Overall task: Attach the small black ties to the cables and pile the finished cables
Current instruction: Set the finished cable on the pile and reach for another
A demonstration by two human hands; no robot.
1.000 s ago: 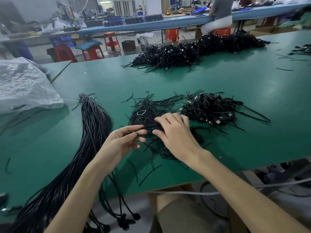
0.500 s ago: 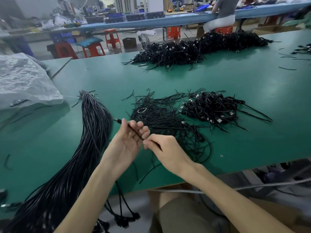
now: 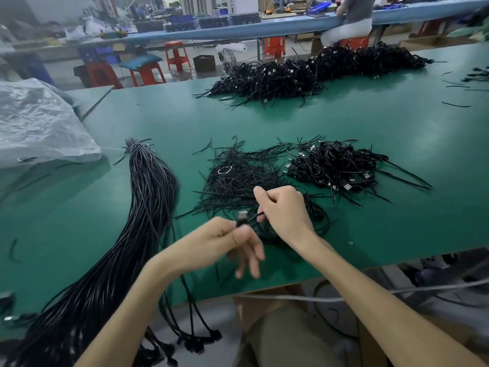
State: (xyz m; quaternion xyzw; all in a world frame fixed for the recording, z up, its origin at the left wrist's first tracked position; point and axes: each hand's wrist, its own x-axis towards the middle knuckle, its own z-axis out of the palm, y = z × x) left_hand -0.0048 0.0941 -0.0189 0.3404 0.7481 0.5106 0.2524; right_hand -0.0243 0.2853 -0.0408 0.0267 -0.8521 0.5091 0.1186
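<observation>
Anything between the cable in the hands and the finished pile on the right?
Nothing visible stands in the way. The left hand pinches the cable by its plug; the right hand grips a strand beside it. Only low loose ties lie under the path to the finished pile.

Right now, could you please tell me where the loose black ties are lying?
In the head view, the loose ties lie in the middle, between the long cable bundle on the left and the finished cables on the right.
</observation>
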